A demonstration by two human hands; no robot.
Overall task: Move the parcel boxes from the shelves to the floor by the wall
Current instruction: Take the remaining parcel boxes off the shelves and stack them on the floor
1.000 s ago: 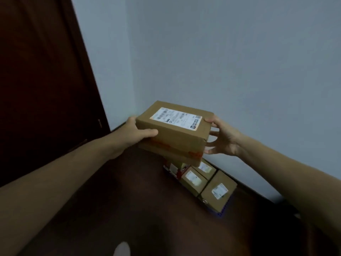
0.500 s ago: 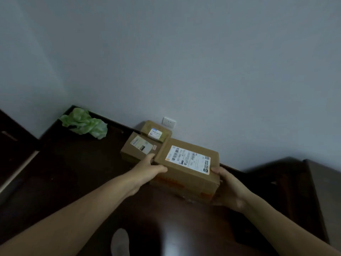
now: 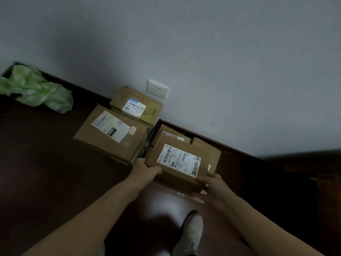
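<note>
Beyond a pale shoe (image 3: pixel 191 235) on the dark floor (image 3: pixel 55 182), the left hand (image 3: pixel 145 169) and right hand (image 3: pixel 212 183) grip the near corners of a labelled parcel box (image 3: pixel 177 163), low over other boxes (image 3: pixel 206 145) by the wall (image 3: pixel 203 52); whether it rests on them I cannot tell. Just left lies a larger box (image 3: pixel 110 133), behind it a smaller box (image 3: pixel 136 106) below a socket (image 3: pixel 157 89), and far left a crumpled green bag (image 3: pixel 36 89)

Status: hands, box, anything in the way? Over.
Left hand and right hand grip the labelled box at its near corners. Box low among parcels by the wall; contact unclear. Large parcel close on left.
</note>
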